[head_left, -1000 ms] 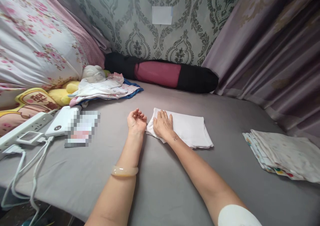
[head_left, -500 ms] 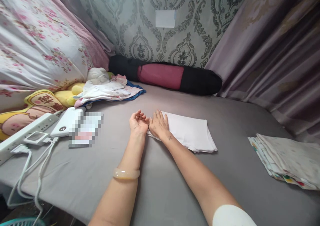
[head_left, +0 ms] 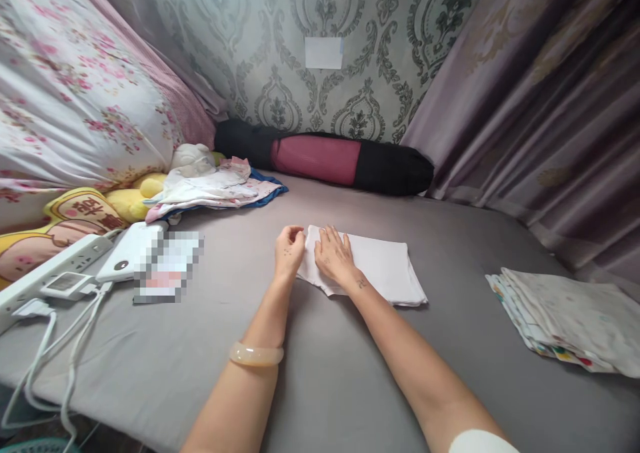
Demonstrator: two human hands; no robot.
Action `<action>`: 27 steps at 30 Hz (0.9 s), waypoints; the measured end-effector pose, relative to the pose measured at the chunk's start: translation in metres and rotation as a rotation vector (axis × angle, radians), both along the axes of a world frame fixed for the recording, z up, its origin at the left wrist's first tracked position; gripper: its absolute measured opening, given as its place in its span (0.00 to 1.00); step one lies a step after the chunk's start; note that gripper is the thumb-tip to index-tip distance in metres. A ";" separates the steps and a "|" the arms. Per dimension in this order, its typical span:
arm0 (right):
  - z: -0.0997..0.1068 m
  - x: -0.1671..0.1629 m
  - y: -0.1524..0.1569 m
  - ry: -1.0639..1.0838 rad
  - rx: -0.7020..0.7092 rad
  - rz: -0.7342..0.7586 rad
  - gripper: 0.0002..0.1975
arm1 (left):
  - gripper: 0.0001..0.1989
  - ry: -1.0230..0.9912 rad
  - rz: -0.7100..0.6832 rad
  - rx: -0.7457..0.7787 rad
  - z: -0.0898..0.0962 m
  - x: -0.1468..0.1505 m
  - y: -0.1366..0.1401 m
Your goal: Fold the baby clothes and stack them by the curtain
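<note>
The white cloth (head_left: 380, 269) lies folded flat on the grey-sheeted bed (head_left: 350, 386), directly in front of the person. The right hand (head_left: 336, 258) rests palm down on its left part, fingers extended and slightly spread, gripping nothing; that broad contact seems meant to keep the layers flat and steady. The left hand (head_left: 289, 249) is at the cloth's left edge with its fingers curled inward, a posture that would suit tending that edge, though I cannot tell whether they pinch any fabric.

To the right of the white cloth, well apart, sits a stack of folded patterned cloths (head_left: 575, 313), perhaps set there to leave room around the hands. Beyond the white cloth and to its left, loose garments (head_left: 215, 186) lie heaped in an untidy pile, with a yellow plush (head_left: 133, 203) next to them.

Left of the white cloth are a white device (head_left: 131, 249), a blurred flat item (head_left: 170, 266) and a power strip (head_left: 75, 259) with cables.

As for containers, a long black and maroon bag (head_left: 317, 161) lies behind the white cloth; it looks filled, but its contents are hidden. Far to the near left of the white cloth, a teal basket (head_left: 37, 446) just shows below the bed's edge, its contents unreadable.
</note>
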State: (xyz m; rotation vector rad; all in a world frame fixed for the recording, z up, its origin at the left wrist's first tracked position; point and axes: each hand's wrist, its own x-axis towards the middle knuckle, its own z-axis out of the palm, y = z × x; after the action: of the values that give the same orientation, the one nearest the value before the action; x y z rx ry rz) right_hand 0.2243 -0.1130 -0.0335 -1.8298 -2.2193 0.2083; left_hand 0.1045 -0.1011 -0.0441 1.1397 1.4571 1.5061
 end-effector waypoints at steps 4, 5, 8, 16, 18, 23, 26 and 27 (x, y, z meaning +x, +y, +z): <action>-0.005 0.016 -0.007 -0.030 0.019 -0.003 0.27 | 0.13 0.608 -0.161 0.070 -0.014 0.008 -0.005; -0.006 0.017 -0.007 -0.032 0.010 -0.004 0.27 | 0.14 0.713 -0.182 0.063 -0.015 0.009 -0.007; -0.010 0.019 -0.009 -0.031 -0.023 -0.017 0.27 | 0.15 0.910 -0.214 0.021 -0.012 0.010 -0.012; -0.012 0.019 -0.008 -0.006 -0.051 -0.011 0.28 | 0.12 1.082 -0.242 0.030 0.005 0.017 -0.021; -0.010 0.022 -0.007 0.011 -0.072 0.000 0.27 | 0.12 1.062 -0.253 0.100 0.004 0.020 -0.021; -0.003 0.034 -0.010 0.043 -0.105 -0.001 0.27 | 0.16 0.981 -0.352 0.254 -0.008 0.023 -0.018; -0.001 0.045 -0.014 0.014 -0.095 -0.039 0.28 | 0.19 0.991 -0.399 0.283 -0.014 0.023 -0.017; -0.001 0.049 -0.015 0.001 -0.094 -0.048 0.28 | 0.19 1.006 -0.414 0.284 -0.016 0.023 -0.016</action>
State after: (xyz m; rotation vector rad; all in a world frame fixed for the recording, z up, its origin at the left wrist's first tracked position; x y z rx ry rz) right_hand 0.2736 -0.1280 -0.0346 -1.9283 -2.1969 0.3091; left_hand 0.1279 -0.1175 -0.0598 2.4188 1.4512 0.8547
